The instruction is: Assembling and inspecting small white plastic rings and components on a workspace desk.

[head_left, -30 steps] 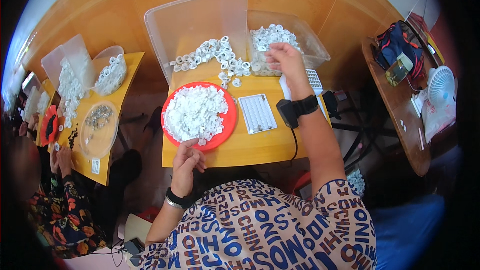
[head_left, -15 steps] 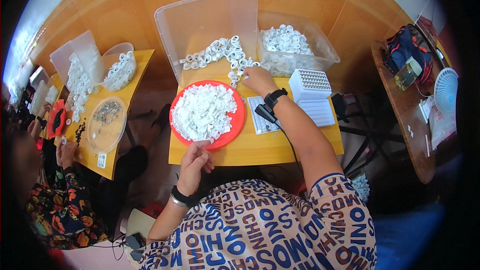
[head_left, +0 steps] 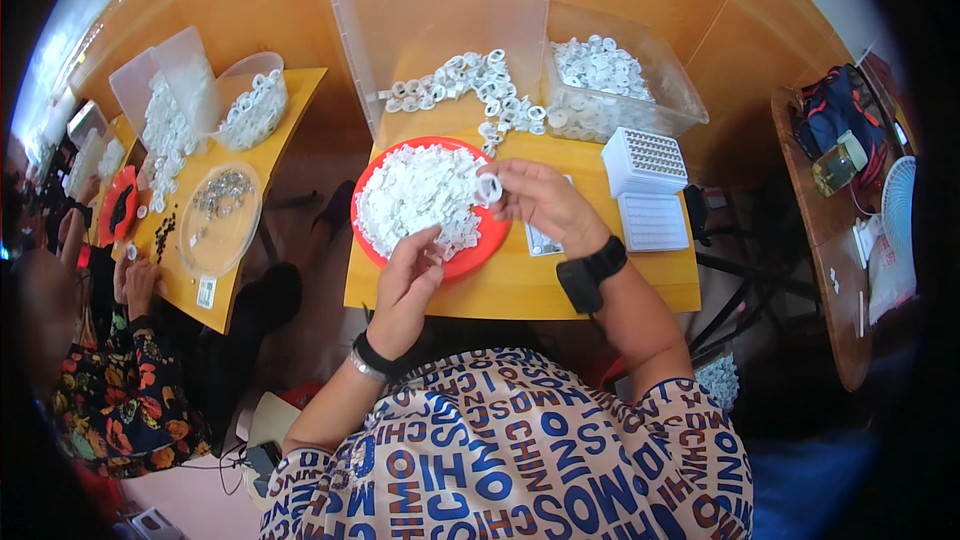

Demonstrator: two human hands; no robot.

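Observation:
My right hand (head_left: 545, 202) pinches a round white plastic ring part (head_left: 488, 189) over the right edge of a red round tray (head_left: 480, 258). Heaped on that tray are small white plastic pieces (head_left: 415, 195). At the tray's front edge, my left hand (head_left: 405, 292) has thumb and forefinger closed around what looks like a small white piece (head_left: 434, 254), partly hidden. Beyond the tray, loose white ring parts (head_left: 490, 80) spread out from a clear bin tipped on its side (head_left: 440, 10).
A clear bin of white parts (head_left: 690, 118) stands at the back right. In front of it are a stacked white block tray (head_left: 645, 162) and a flat white tray (head_left: 655, 222). At the left, a co-worker's hands (head_left: 137, 280) are beside another yellow table (head_left: 290, 120).
My right hand has come back from the loose ring parts to the red tray, now holding one ring. My left hand has risen toward the tray, its fingers now at the heap's front.

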